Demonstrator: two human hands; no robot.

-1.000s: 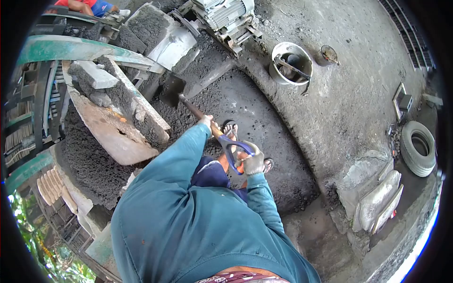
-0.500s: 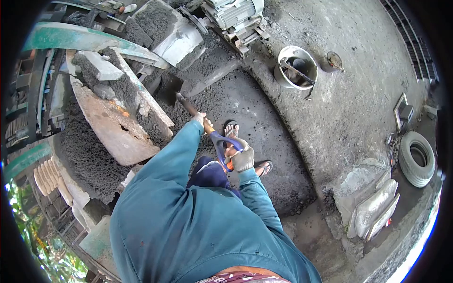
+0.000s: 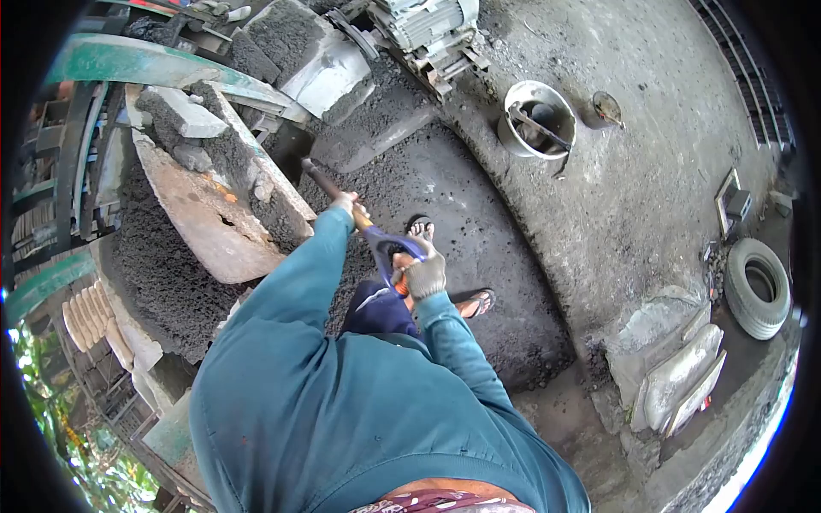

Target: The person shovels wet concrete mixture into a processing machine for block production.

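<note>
A shovel [image 3: 322, 179] slants from my body toward the dark gritty mix at the upper left. My left hand [image 3: 349, 205] is wrapped round its shaft, partway down. Gloved, my right hand [image 3: 426, 270] grips the purple D-shaped handle [image 3: 383, 245] at the top end. The shovel's blade is dark and hard to make out against the shadow beside the concrete ledge [image 3: 376, 141]. Left of the shaft lies a rusty metal sheet [image 3: 201, 205], with dark mix [image 3: 167, 274] heaped beside and below it.
A motor [image 3: 428, 26] stands at the top. On the floor to the right are a white bucket [image 3: 510, 141] with tools inside, a small can [image 3: 604, 109], a tyre [image 3: 759, 291] and stacked slabs [image 3: 680, 376]. A green beam [image 3: 154, 64] crosses the upper left.
Both my hands and the shovel have shifted a little to the left, the shovel's head moving toward the upper left. My grip on the shovel is the same.
</note>
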